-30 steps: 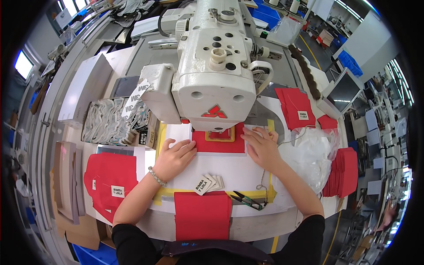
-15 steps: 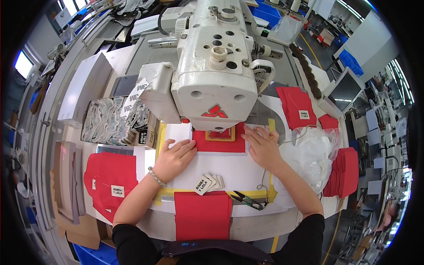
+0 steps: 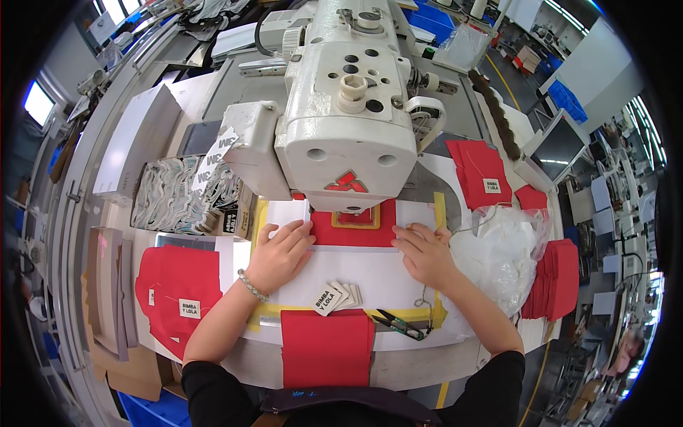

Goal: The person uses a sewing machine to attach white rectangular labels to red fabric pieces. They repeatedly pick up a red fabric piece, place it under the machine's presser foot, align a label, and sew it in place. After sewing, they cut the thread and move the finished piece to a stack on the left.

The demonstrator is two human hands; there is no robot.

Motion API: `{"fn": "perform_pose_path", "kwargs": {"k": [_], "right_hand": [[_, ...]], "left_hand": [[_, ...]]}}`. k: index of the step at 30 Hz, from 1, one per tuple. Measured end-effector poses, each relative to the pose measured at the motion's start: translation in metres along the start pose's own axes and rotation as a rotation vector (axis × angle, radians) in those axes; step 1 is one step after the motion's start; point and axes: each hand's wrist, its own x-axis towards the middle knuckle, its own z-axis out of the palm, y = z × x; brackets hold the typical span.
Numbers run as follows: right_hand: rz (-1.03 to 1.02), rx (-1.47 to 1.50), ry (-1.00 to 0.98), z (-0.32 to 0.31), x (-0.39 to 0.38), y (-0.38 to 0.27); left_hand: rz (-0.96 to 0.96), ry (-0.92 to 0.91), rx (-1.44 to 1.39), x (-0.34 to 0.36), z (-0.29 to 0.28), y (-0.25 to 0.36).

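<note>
Below the white sewing machine head, a red fabric panel lies on white boards, under a yellow rectangular frame. My left hand rests at the panel's left edge, fingertips down and apart. My right hand is at its right edge, fingers bent and apart, touching panel or board. Neither hand grasps anything. Nearer me are several small printed label patches, thread snips on a cord and a stack of red pieces.
At left are a box of coiled strips, a long white box and red pieces. At right are red stacks, a clear bag of white material and a small screen. Blue crates stand beyond.
My right hand has moved slightly down toward me along the panel's right edge. My left fingers have shifted slightly upward. The frame and panel look in about the same place.
</note>
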Motion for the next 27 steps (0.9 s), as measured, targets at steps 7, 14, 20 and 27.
{"fn": "perform_pose_path", "kwargs": {"k": [7,14,20,27], "right_hand": [[-0.048,-0.001,0.018,0.0023,-0.0009,-0.0008],[-0.069,0.008,0.045,0.0042,-0.0007,-0.0011],[-0.062,0.031,0.041,0.0064,0.0001,-0.0008],[-0.064,0.020,0.038,0.0064,0.0014,-0.0008]], "left_hand": [[0.023,-0.008,0.008,-0.0001,0.0023,0.0007],[0.027,0.002,0.005,-0.0001,0.0033,0.0000],[0.023,-0.004,-0.008,0.0006,0.0019,-0.0001],[0.007,0.000,-0.021,0.0037,-0.0053,0.0028]]}}
